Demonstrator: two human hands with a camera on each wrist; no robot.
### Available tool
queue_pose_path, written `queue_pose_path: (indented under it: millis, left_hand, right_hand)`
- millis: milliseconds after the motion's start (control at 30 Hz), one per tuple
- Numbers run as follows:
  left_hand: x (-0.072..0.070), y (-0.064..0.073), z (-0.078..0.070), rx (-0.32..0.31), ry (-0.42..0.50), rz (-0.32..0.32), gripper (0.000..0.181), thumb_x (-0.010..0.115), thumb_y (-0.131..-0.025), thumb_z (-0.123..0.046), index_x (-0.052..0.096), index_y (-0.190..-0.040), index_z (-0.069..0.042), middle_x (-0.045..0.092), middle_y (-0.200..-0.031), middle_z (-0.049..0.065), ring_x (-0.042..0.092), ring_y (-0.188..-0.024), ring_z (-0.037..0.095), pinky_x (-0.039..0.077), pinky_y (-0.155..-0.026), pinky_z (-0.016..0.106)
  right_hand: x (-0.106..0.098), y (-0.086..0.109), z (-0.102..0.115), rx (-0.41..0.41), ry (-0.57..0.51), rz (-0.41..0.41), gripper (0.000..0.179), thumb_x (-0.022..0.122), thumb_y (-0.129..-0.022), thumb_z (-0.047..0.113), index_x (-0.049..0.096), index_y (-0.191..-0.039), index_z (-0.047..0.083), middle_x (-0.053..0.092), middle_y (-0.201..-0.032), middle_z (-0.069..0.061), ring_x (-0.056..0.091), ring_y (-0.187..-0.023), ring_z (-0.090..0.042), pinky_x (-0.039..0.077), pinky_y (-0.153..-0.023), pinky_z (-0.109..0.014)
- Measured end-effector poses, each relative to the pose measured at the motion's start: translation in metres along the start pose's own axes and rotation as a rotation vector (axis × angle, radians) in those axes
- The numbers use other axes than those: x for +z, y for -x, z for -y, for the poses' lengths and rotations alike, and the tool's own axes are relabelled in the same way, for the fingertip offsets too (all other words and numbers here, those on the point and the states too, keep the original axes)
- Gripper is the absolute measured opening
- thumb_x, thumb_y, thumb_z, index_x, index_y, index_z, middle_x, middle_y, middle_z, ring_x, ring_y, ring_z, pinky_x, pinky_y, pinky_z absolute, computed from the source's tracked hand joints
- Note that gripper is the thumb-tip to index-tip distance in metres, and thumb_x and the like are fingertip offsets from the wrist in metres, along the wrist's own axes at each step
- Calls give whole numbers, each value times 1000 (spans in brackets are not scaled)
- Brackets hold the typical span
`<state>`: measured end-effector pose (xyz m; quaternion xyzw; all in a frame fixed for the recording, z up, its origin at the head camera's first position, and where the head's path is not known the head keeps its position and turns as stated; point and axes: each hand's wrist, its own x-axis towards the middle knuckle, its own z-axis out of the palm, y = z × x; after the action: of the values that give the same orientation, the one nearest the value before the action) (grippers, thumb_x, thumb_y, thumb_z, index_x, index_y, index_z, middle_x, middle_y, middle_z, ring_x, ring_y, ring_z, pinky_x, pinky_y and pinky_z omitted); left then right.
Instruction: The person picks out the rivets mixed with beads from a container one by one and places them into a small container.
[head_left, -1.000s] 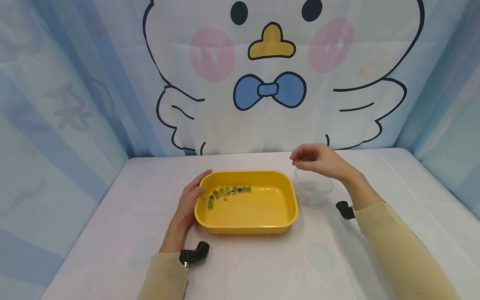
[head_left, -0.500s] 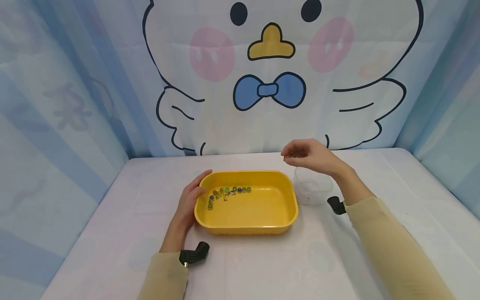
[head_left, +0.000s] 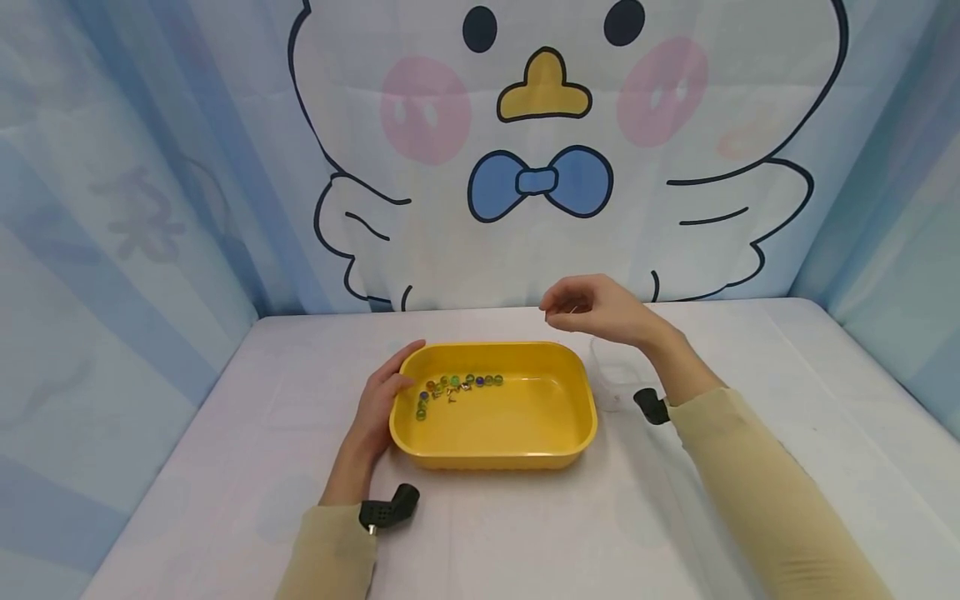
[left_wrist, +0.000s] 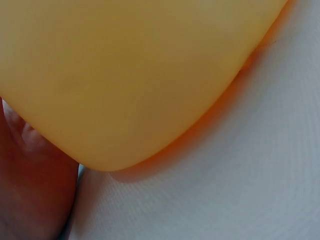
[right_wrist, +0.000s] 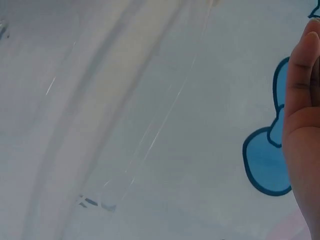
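A yellow tray (head_left: 495, 458) rests on the table, seen close up from its side in the left wrist view. Several glass marbles (head_left: 454, 381) run along its back left, with a few tiny gold-coloured pieces (head_left: 452, 397) beside them. My left hand (head_left: 372, 408) grips the tray's left end, thumb at the rim and fingers along the outside. Above and behind the tray's back right corner is my right hand (head_left: 596, 308), its fingers curled toward the thumb. I cannot tell whether something small sits between them. To the tray's right stands a clear plastic container (head_left: 609, 379), partly covered by the right wrist's camera.
A pale cloth covers the table (head_left: 495, 533). Behind it hangs a curtain (head_left: 540, 258) with a cartoon bird and a blue bow tie, and more curtain closes off both sides. The right forearm (head_left: 757, 467) reaches across the table's right half.
My right hand has moved left and slightly up, from over the clear container to behind the tray's right corner. The left hand, the tray and the marbles stay as they were.
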<state>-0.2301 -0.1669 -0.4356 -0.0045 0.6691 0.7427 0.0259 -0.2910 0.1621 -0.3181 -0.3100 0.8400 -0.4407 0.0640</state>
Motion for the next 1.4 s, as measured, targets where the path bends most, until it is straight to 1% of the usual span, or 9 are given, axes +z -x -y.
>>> queue_pose_path:
  millis: [167, 367, 700, 900, 1233, 1400]
  left_hand:
    - [0, 0, 0, 0, 11, 3, 62, 38, -91, -2, 49, -150, -16, 38, -158, -1, 32, -145, 17, 22, -120, 36]
    - [1, 0, 1, 11, -12, -1, 62, 39, -91, -2, 48, -151, -15, 36, -159, -1, 30, -146, 17, 21, -120, 36]
    - [1, 0, 1, 8, -14, -4, 61, 40, -91, -3, 49, -150, -16, 38, -158, -2, 31, -145, 17, 22, -120, 35]
    - [1, 0, 0, 4, -7, 1, 62, 39, -91, -3, 48, -151, -16, 37, -159, -2, 30, -145, 17, 22, -120, 35]
    - [0, 0, -1, 9, -3, -1, 62, 39, -91, -2, 48, -151, -16, 38, -158, -2, 31, -145, 16, 22, -120, 35]
    - [1, 0, -1, 5, -1, -3, 63, 40, -90, -2, 48, -151, -15, 37, -159, -2, 30, -146, 17, 22, -120, 36]
  right_hand:
    - [6, -8, 3, -22, 0, 9, 16, 70, -94, 11, 70, -108, 3, 67, -101, -10, 60, -88, -27, 54, -82, -27]
    - [12, -14, 8, -61, -11, 21, 17, 71, -92, 10, 70, -107, 4, 68, -100, -9, 60, -87, -27, 55, -82, -29]
    - [22, -24, 16, -80, -27, 43, 19, 71, -92, 13, 71, -109, 4, 69, -100, -7, 61, -87, -25, 55, -83, -32]
    - [28, -30, 20, -108, -33, 56, 20, 70, -92, 13, 70, -110, 3, 69, -100, -6, 62, -87, -25, 55, -83, -33]
    - [39, -40, 28, -107, -40, 79, 19, 69, -92, 12, 70, -109, 4, 68, -99, -7, 61, -88, -25, 55, -83, -34]
    - [46, -44, 30, -109, -60, 96, 19, 69, -91, 11, 70, -109, 4, 68, -99, -7, 60, -88, -25, 55, -84, -34]
